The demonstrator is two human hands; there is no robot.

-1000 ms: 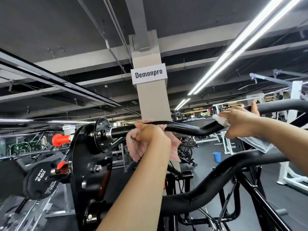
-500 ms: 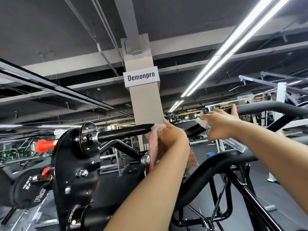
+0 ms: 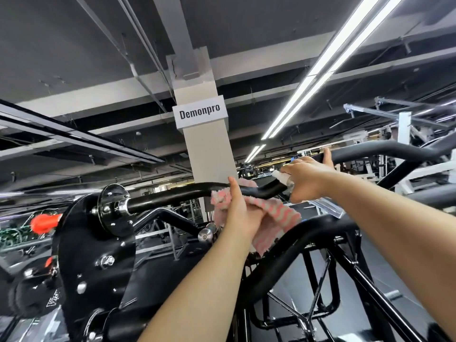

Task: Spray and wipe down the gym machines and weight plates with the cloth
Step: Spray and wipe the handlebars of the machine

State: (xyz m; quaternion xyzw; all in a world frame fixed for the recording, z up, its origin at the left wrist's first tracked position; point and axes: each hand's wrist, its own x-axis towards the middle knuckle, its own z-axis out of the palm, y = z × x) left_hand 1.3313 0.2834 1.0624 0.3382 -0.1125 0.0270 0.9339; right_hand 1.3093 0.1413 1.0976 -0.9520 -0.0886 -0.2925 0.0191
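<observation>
A black bent handle bar runs from a round black hub at the left toward the right. My left hand grips a pink-and-grey striped cloth wrapped around the bar near its bend. Just to the right, my right hand holds a clear spray bottle with a white nozzle against the bar, thumb raised. A black weight plate hangs low at the left, blurred.
A thick black padded arm curves below my hands, with black frame struts under it. A white pillar with a "Demonpro" sign stands behind. An orange knob sticks out left. Other machines fill the right background.
My left hand slid the cloth rightward along the bar, from near the hub to the bend beside my right hand. The view also shifted right.
</observation>
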